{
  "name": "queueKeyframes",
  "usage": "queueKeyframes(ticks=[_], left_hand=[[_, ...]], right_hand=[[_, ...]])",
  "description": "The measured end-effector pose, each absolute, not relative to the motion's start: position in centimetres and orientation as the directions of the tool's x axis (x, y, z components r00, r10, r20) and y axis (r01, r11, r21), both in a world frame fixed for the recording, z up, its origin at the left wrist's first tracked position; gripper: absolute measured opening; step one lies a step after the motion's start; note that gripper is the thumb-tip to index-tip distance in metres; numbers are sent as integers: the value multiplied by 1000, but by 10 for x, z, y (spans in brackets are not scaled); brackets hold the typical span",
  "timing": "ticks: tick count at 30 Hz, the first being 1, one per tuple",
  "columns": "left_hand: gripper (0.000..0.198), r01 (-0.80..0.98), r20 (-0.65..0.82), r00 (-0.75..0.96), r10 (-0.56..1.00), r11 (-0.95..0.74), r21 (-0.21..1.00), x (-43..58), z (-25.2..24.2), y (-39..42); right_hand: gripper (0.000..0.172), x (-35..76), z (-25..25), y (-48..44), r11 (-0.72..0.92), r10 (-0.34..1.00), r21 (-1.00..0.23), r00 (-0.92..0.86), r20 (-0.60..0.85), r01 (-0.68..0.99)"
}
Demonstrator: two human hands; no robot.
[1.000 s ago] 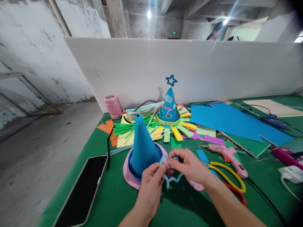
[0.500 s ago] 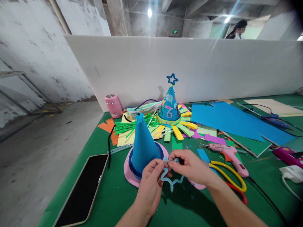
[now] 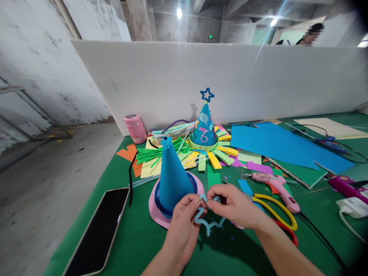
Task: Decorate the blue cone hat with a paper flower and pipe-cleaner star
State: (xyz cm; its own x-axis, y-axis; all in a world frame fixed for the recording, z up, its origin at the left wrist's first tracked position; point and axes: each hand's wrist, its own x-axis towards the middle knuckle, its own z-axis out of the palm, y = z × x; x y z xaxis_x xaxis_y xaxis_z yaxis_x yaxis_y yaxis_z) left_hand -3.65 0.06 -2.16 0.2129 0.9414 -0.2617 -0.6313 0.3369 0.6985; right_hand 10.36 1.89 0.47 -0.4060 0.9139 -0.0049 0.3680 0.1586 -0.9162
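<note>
A light blue pipe cleaner (image 3: 211, 225), bent into a star-like outline, hangs between my two hands. My left hand (image 3: 185, 218) pinches its upper left part. On its upper right part, the fingers of my right hand (image 3: 230, 203) are closed. Just behind my left hand stands a plain blue paper cone (image 3: 173, 180) on a pink brim (image 3: 156, 214) with a dark blue ring. Further back is a decorated blue cone hat (image 3: 203, 124) with a 6 on it, a dark blue star (image 3: 207, 94) on top and yellow and green strips around its base.
A phone (image 3: 99, 230) lies at the left, a pink jar (image 3: 135, 128) behind it. Green pipe cleaners (image 3: 149, 154) lie behind the plain cone. At right are a pink glue gun (image 3: 277, 188), scissors (image 3: 276, 209) and blue sheets (image 3: 276, 143). A person is behind the white partition (image 3: 172, 76).
Both hands remain on the pipe cleaner, whose upper left point shows more clearly between them. The view has shifted slightly. The person behind the partition appears further right.
</note>
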Motion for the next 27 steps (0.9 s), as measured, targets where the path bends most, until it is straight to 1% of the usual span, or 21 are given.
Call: queueKeyframes(ticks=[11, 15, 19, 21, 24, 27], left_hand=[[12, -655, -290, 189, 938, 340, 674, -35, -21, 2], [13, -644, -294, 187, 937, 343, 684, -35, -21, 3], [14, -604, -313, 227, 922, 386, 698, -36, -21, 3], [13, -596, -331, 253, 909, 416, 687, -37, -21, 3], [11, -607, -351, 263, 899, 437, 664, -38, -22, 3], [9, -628, -340, 261, 903, 427, 650, -38, -25, 2]], right_hand=[[10, 105, -1, 16, 147, 920, -904, -392, -25, 402], [10, 105, -2, 18, 107, 922, -933, -386, -37, 345], [15, 106, -2, 22, 38, 911, -959, -403, -82, 282], [19, 108, -2, 24, 47, 930, -961, -363, -58, 272], [24, 112, -2, 25, 74, 969, -955, -249, 0, 288], [24, 111, -2, 22, 81, 969, -954, -247, 7, 288]])
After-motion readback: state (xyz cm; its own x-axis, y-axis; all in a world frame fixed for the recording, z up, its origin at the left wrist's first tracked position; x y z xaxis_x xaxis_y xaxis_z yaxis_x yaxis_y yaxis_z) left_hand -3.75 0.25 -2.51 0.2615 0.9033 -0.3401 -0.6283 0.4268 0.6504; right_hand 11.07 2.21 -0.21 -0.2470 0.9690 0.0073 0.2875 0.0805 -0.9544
